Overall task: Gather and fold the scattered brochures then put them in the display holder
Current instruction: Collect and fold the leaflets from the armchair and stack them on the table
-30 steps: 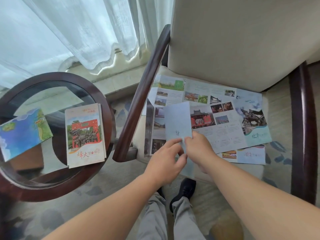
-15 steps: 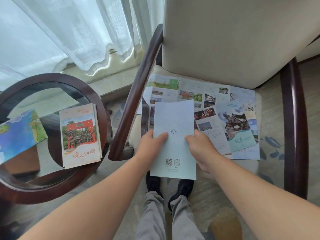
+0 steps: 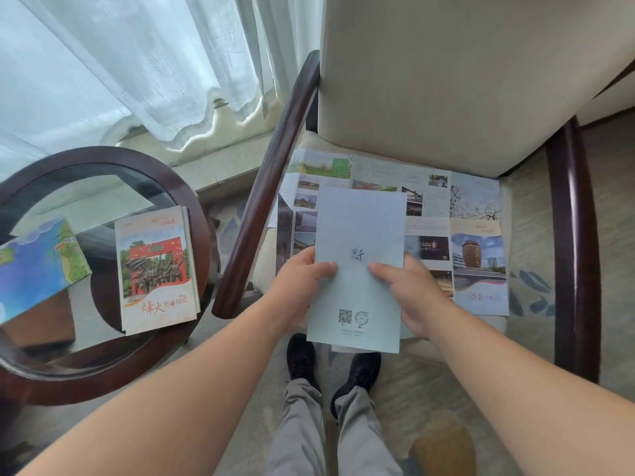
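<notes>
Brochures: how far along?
Done: red-gate brochure and map brochure look folded on the round table. In hand: left hand and right hand hold the folded pale blue brochure. Left: open brochures on the chair seat; no display holder in view.

Soft daylight through the curtain (image 3: 137,63); edges bend, perhaps slightly soft.

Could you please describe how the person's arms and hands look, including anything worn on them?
The left hand and right hand are bare: no gloves, rings or watch visible. The left forearm and right forearm are uncovered, no sleeves in view.
</notes>
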A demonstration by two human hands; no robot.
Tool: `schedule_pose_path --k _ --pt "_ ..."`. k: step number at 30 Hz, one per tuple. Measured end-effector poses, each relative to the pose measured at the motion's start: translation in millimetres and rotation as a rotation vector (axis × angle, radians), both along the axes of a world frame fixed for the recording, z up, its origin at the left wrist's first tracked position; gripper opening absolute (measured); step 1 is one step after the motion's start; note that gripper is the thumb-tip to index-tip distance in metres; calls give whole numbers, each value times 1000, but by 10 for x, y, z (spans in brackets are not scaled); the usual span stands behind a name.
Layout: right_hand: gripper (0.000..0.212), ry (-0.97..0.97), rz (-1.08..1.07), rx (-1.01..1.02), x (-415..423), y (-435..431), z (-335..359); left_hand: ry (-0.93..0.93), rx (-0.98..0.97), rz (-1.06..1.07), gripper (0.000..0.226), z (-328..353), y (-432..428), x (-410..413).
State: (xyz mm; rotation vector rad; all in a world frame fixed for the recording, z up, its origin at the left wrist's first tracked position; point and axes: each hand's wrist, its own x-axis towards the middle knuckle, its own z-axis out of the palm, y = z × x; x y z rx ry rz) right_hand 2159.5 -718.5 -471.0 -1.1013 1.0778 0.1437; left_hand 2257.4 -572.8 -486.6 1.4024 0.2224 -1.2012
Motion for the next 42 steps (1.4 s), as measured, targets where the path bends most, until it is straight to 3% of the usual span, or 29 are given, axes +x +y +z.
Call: schedule_pose_path --k 4,7,10,16,18,20,23,26,28,30,33,38,42 --pt "21 37 -21 -42 17 -28 22 -119 186 52 32 -30 -20 -7" --pt "24 7 34 -4 10 -15 44 -40 220 34 46 0 -4 -9" --pt "26 -17 26 24 -10 -1 45 114 156 45 40 27 3 -23" --pt "26 17 -24 -33 -74 -36 16 59 80 105 27 47 -38 -42" --pt "38 7 -53 26 -93 -65 4 120 6 102 24 67 -39 -38" --pt "35 -4 -56 113 -102 -73 17 158 -38 95 24 75 -50 -53" --pt "18 -25 -45 96 -100 -58 31 -44 92 -5 25 61 -89 -107" --pt "19 -37 -52 74 -103 -59 53 -241 222 -58 34 60 -96 -119" --pt "20 -56 -49 94 -107 -70 71 -144 188 -22 43 86 -88 -102" --pt "20 -59 -31 101 -112 -69 93 -53 144 -42 36 123 -77 -91" --pt "18 -48 -37 76 -113 -63 135 -86 72 -18 21 198 -86 -95" --pt "16 -65 -112 55 -78 -140 306 -132 55 24 21 429 -107 -80" --pt "15 -27 -12 -49 59 -143 559 -196 12 78 22 735 -56 -56"
